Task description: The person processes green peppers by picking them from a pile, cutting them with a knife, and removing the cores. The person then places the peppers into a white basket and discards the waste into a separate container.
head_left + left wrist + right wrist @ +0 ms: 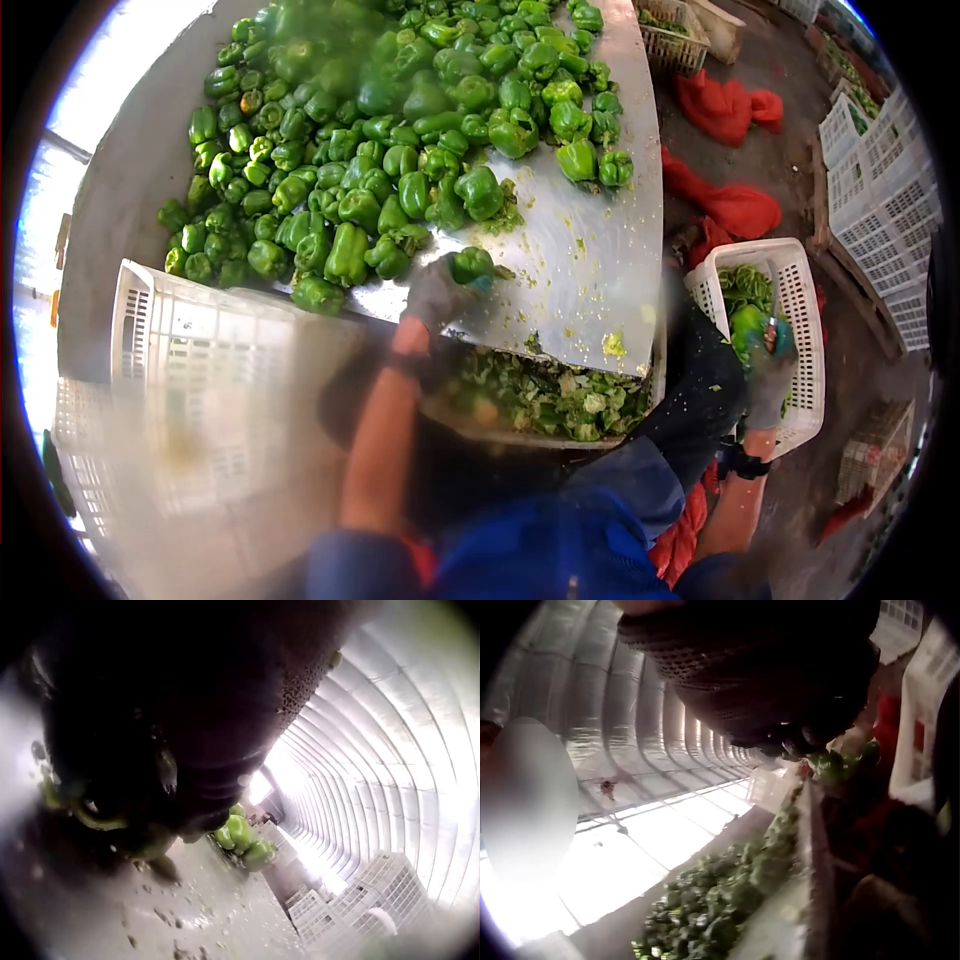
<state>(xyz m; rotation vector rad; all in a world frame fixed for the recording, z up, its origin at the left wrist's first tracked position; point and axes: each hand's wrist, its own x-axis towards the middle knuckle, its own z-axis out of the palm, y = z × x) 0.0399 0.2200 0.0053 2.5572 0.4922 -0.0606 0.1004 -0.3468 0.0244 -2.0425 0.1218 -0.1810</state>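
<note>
In the head view my gloved left hand (437, 295) grips a green pepper (472, 265) just above the metal table (590, 260), beside the front edge of a large pepper heap (375, 150). The left wrist view shows that hand (157, 727) dark and close. My gloved right hand (770, 375) is over a white crate (806, 330) at the right, its fingers curled at a green pepper (745, 328); a small reddish object shows at the fingers, too small to identify. In the right wrist view a green pepper (838, 766) is at the tips of the dark glove (772, 675).
Below the table edge sits a bin of green scraps (560, 400). A white crate (200, 350) stands at the left, blurred in front. Red cloth (725, 105) lies on the floor (790, 190), and stacked white crates (885, 190) stand at far right.
</note>
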